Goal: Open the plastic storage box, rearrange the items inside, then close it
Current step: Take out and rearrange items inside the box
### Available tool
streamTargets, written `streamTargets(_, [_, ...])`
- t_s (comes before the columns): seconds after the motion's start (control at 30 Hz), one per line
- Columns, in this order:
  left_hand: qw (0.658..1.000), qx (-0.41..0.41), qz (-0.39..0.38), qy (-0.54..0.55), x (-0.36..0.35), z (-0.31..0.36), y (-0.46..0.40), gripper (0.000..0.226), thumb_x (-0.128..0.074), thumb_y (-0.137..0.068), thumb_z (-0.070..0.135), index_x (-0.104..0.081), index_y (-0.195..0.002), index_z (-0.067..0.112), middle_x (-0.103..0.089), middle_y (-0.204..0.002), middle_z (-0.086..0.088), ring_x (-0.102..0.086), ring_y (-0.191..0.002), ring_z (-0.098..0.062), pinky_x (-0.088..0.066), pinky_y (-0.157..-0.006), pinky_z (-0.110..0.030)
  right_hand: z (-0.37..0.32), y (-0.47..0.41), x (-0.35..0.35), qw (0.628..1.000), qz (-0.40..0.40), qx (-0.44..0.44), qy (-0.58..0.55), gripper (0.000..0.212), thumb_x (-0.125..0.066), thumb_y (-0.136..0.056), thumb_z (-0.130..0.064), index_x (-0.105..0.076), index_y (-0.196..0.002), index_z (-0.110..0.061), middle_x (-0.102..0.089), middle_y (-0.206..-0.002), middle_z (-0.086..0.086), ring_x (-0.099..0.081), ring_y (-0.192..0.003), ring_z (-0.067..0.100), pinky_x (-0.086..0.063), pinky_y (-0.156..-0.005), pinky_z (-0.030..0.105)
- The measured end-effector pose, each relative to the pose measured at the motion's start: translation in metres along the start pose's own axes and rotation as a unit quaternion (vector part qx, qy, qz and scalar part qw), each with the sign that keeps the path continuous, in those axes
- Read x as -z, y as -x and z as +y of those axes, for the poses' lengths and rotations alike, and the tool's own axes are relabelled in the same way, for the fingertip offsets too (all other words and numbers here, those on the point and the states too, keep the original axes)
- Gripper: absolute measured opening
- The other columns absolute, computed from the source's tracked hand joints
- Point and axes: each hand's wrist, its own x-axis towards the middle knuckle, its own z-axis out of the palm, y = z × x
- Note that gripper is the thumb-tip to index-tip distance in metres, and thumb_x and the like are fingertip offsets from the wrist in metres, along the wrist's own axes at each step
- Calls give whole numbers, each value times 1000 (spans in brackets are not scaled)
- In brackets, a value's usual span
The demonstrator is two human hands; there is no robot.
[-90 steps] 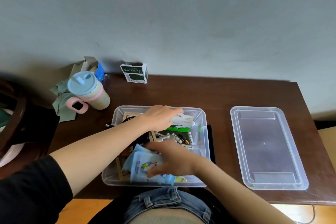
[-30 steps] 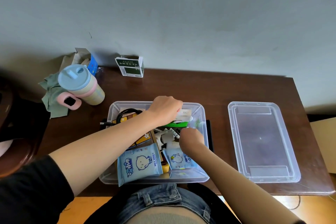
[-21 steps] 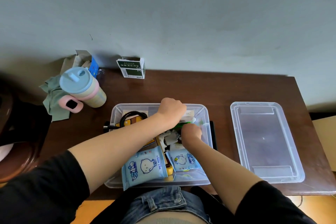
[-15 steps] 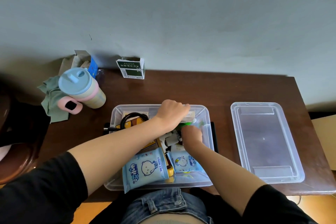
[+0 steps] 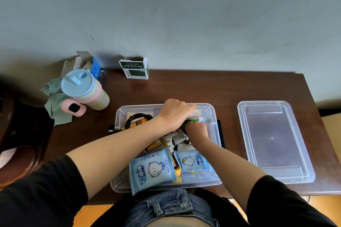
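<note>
On the surface, largest thing first:
surface: dark brown wood, smooth, flat.
box: clear thin plastic tub at the near edge, open, full of small things. It looks light and a little flexible, so a hold on both short walls would suit it best.
lid: same clear plastic, shallow, lying apart to the right of the box. It seems light, springy and slick; better taken by its rim.
wipes: two soft blue packs at the near end of the box, likely squashy and easy to pinch at a sealed edge.
left hand: reaches to the far end of the box, fingers curled over a pale flat carton there.
right hand: just beside the left one, curled down among the items by a green object; what it grips I cannot tell.
cable: black loop, far left corner, limp.
</note>
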Motion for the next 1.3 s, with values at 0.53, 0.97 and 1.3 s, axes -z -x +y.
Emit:
streamTargets(0.53, [999,-3,-36,31,6,-9,1,32,-53,-91,6,-57,-119,21,-68,-91,-7,-63,-78,-30,-20,-47,-28,-7,17,-19,986,4,-88,-138,29,-47,-87,9,-55,-110,-6,-63,-112,9,-64,-99,25,-46,-68,29])
streamTargets(0.97, [997,15,-57,59,9,-9,-2,38,-52,-92,7,-57,-126,25,-68,-104,-8,-64,-90,-31,-36,-60,-32,1,-2,-12,993,-5,-76,-93,25,-59,-87,-3,-55,-111,-6,-67,-103,5,-67,-92,21,-42,-60,25])
streamTargets(1.3, [987,-34,-102,118,11,-20,0,41,-45,-97,9,-55,-132,29,-63,-122,-9,-61,-102,-31,-41,-69,-32,-6,21,-24,988,35,-59,-135,47,-51,-86,3,-38,-129,-12,-59,-114,9,-61,-98,26,-40,-61,31])
